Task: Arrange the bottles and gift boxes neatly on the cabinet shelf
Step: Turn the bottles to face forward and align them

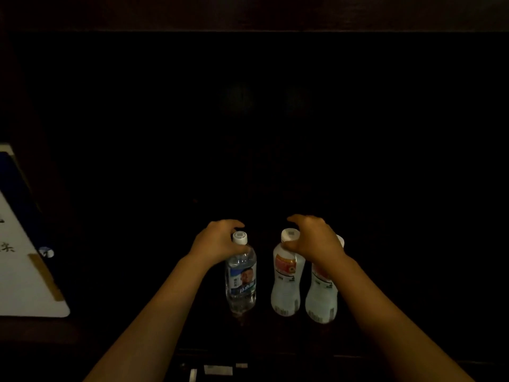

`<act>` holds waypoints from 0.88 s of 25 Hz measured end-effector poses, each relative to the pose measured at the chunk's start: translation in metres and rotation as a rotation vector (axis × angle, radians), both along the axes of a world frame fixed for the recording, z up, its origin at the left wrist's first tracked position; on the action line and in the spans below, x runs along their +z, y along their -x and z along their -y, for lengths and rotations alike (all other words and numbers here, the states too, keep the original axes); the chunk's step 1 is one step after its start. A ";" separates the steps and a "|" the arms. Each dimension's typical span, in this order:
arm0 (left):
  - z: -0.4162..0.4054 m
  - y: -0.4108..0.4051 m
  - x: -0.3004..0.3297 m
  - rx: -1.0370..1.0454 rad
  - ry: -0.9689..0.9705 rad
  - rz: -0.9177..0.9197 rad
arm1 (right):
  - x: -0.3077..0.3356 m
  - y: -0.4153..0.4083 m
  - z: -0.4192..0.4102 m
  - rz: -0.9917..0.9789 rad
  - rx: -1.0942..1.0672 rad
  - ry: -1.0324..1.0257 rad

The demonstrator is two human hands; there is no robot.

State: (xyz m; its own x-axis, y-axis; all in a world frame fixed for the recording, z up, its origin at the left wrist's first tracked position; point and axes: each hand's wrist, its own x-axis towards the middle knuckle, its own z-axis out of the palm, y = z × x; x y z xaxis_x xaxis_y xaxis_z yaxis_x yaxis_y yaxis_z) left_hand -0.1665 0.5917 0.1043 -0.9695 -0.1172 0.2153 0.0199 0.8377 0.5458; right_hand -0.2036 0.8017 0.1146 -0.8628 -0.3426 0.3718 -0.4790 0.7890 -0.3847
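So the scene is super dark, but three bottles stand upright in a rough row on the dark cabinet shelf (385, 271), all with their long axes vertical and caps up. The person's left hand (217, 242) is wrapped around the neck of the clear water bottle (241, 277), just under its white cap, fingers (234, 224) curled over the far side, so that one looks gripped. The right hand (314, 238) sits on top of the two white bottles: thumb and fingers look closed around the neck of the nearer white bottle (286, 282), while the wrist covers most of the cap of the second white bottle (322, 293) just to its right. Can't tell whether it's also touching that second one or just passing over it. The thing that matters for whatever comes next: each bottle is directly below its hand, held at the top, so any slide or lift happens from the neck with the heavy part hanging under the fingers. The two white bottles are just beside each other, nearly touching, and there's a clear gap between them and the water bottle. Probably the person is about to even out the spacing or push the row back. A white and blue gift box (24, 271) lies off at the left edge, well apart from both hands, with the left one nearer to it.
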 end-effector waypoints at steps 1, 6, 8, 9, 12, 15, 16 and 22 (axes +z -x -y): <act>0.001 0.001 -0.002 0.003 -0.040 -0.012 | -0.002 0.003 0.001 0.000 0.011 0.011; 0.009 0.006 -0.002 -0.091 -0.162 -0.025 | -0.003 0.012 0.002 0.038 0.047 0.010; 0.014 0.011 0.003 -0.159 -0.136 0.015 | 0.001 0.016 -0.001 0.110 0.143 0.021; 0.017 0.014 0.006 -0.207 -0.114 0.050 | 0.003 0.017 -0.002 0.169 0.215 0.032; 0.025 0.016 0.014 -0.329 -0.122 0.175 | 0.009 0.017 -0.003 0.321 0.379 0.049; 0.022 0.014 0.009 -0.192 -0.063 0.091 | 0.006 0.014 0.004 0.104 0.244 -0.002; 0.019 0.013 0.006 -0.113 -0.010 0.017 | 0.005 0.013 0.007 0.031 0.162 -0.028; 0.020 0.013 0.008 -0.219 -0.028 -0.011 | 0.009 0.012 0.009 0.114 0.233 -0.027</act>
